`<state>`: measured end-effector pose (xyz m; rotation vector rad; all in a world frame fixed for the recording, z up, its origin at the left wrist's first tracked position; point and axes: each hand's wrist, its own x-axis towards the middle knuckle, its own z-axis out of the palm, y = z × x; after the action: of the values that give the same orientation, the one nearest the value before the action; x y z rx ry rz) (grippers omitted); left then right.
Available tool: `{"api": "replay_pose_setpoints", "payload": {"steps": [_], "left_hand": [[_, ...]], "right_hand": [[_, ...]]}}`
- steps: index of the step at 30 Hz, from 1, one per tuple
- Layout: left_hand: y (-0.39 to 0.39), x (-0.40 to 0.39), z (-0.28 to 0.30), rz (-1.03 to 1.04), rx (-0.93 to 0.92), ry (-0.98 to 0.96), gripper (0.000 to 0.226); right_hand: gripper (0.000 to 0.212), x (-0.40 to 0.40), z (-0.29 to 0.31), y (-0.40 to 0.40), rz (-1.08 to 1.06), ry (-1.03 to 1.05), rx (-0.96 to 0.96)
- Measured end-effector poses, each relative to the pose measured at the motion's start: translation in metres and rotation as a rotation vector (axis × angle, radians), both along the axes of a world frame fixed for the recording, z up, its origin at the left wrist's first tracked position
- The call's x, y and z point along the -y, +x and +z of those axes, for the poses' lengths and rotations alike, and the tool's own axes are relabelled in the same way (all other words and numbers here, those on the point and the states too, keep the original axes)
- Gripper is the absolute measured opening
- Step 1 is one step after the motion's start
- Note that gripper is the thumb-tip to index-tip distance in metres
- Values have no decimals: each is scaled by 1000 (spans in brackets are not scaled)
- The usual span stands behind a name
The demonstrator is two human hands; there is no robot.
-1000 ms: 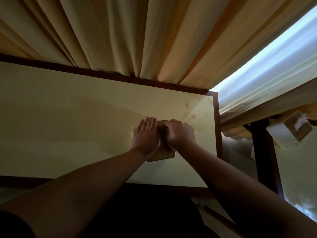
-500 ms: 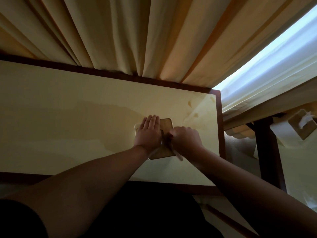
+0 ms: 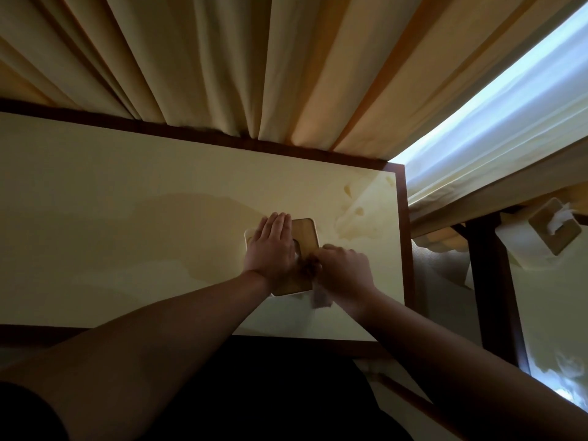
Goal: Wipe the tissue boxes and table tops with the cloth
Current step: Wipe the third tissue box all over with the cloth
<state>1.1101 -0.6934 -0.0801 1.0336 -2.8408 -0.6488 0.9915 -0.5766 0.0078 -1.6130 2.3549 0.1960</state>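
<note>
Here, left hand [image 3: 270, 246] lies flat on the tissue box [image 3: 304, 233]; right hand's [image 3: 345, 272] curled fingers apparently grip the cloth [image 3: 320, 297].

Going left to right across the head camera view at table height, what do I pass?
Left hand resting flat → wooden-lidded tissue box under it → right hand gripping a pale cloth → dark wooden table edge → second tissue box on the neighbouring table.

There were two tissue boxes: one [image 3: 304, 237] in the middle of the picture, one [image 3: 554, 225] at the right edge; two tables [image 3: 127, 224] [image 3: 560, 313]; two hands [image 3: 270, 249] [image 3: 345, 270]; one cloth [image 3: 321, 296]; one set of curtains [image 3: 222, 65] along the top.
</note>
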Motion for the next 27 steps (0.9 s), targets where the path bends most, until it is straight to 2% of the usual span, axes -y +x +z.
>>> {"api": "replay_pose_setpoints", "payload": {"steps": [3, 7, 12, 13, 15, 18, 22, 25, 27], "left_hand": [[1, 1, -3, -8, -11, 12, 74], [3, 3, -4, -1, -112, -10, 69], [5, 6, -4, -82, -118, -112, 61], [7, 10, -6, -122, -130, -136, 60], [9, 24, -8, -244, -187, -178, 56], [11, 54, -9, -553, -255, -189, 55], [11, 81, -7, -963, -122, -201, 60], [8, 83, 1, -1062, -74, -258, 72], [11, 76, 10, -993, -92, -237, 77]], "right_hand": [[23, 28, 0, -8, -81, -40, 26], [4, 63, -1, -20, -92, -67, 26], [29, 71, -10, -34, -92, -93, 96], [32, 67, -14, -36, -101, -80, 126], [25, 57, -19, -36, -119, -54, 142], [24, 30, -21, -23, -153, -66, 79], [18, -19, -26, 9, -146, -160, 0], [13, -47, -34, 23, -159, -234, 24], [12, -58, -38, 24, -156, -302, 63]]}}
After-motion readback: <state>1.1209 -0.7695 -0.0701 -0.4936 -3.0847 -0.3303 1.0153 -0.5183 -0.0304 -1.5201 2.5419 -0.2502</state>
